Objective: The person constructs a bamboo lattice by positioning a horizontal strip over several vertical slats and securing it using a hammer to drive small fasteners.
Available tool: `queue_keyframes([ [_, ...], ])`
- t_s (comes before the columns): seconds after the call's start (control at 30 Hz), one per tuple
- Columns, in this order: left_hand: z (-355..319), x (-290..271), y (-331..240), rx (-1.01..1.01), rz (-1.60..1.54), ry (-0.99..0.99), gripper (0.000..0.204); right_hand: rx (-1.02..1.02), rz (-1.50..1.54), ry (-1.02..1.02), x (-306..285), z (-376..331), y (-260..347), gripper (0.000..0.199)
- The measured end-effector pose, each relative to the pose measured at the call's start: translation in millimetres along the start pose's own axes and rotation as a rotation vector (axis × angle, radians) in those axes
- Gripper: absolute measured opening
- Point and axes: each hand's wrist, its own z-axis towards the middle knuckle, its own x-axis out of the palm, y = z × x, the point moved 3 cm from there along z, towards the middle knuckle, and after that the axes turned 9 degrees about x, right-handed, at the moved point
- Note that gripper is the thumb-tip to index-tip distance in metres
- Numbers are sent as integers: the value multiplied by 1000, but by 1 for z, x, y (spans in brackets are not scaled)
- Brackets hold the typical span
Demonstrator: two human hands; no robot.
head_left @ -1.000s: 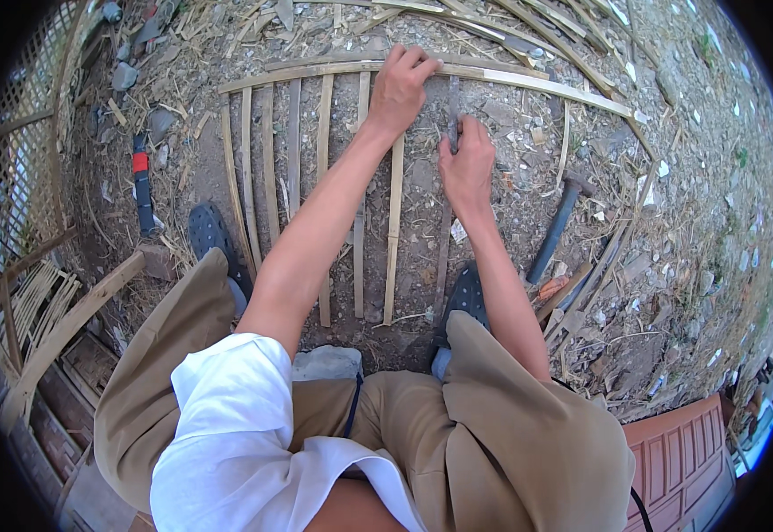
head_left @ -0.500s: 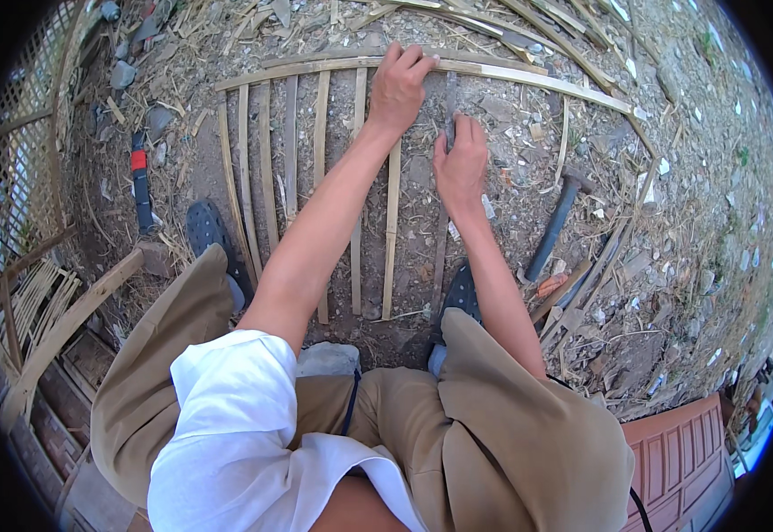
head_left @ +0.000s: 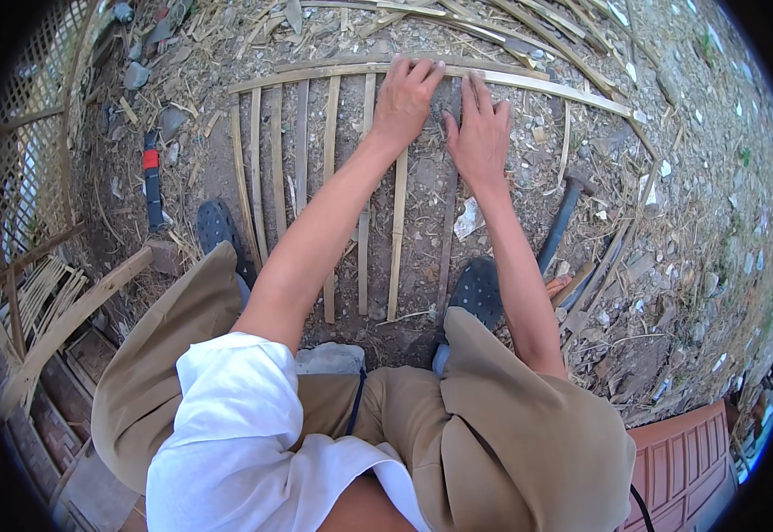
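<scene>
A long pale bamboo strip (head_left: 546, 83) lies crosswise on the ground over the far ends of several upright bamboo slats (head_left: 330, 177), set side by side with gaps. My left hand (head_left: 401, 105) bends its fingers over the middle of this strip and grips it. Just to its right, my right hand (head_left: 480, 142) is open, its long fingers stretched forward and their tips touching the strip. Below that hand runs a darker slat (head_left: 449, 213). A second crosswise strip (head_left: 333, 62) shows just beyond the first.
A hammer (head_left: 564, 213) lies right of my right forearm. On the left is a dark tool with a red band (head_left: 151, 173). My shoes (head_left: 476, 291) flank the slats. More loose strips (head_left: 572, 44) lie at the far side, and a lattice panel (head_left: 31, 168) stands at left.
My right hand has moved forward from the dark slat to the crosswise strip and its fingers have straightened. The left hand stays on the strip. The view has shifted slightly.
</scene>
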Motion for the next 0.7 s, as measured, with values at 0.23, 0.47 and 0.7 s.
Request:
queue_keyframes([
  [0.23,9,-14,-15,73,197,116,65,38,-235,132,-1,6,4,70],
  [0.47,4,-7,-27,12,151,60,63,55,-178,190,-1,9,-1,72],
  [0.7,-8,-9,-36,-53,162,39,55,86,-20,215,-7,15,-12,78],
])
